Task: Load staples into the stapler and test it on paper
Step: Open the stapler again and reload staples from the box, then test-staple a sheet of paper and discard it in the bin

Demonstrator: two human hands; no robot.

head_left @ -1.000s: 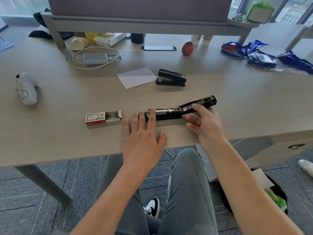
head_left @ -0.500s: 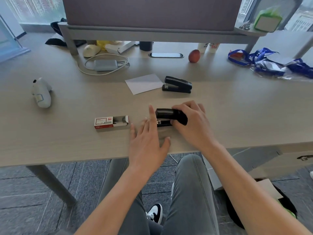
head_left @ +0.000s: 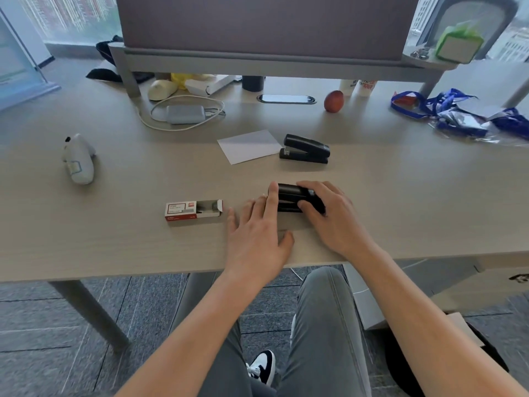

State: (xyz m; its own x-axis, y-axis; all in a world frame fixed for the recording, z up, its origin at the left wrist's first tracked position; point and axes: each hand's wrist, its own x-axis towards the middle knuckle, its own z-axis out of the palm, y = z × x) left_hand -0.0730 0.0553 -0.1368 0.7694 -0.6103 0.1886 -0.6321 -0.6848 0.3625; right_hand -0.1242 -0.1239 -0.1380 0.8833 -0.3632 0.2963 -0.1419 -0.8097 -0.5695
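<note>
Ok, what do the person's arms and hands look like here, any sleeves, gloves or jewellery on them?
Both forearms are bare right up to where they leave the head view, so no sleeve shows. The left hand and the right hand wear no gloves, and no watch, bracelet or ring is visible on them. Below the arms, the lap shows grey jeans.

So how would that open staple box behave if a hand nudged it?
The staple box lies flat on the desk, so it would likely slide, not roll or tip. It looks like thin card, probably light and easily crushed. Its right end is open, so contents might spill.
</note>
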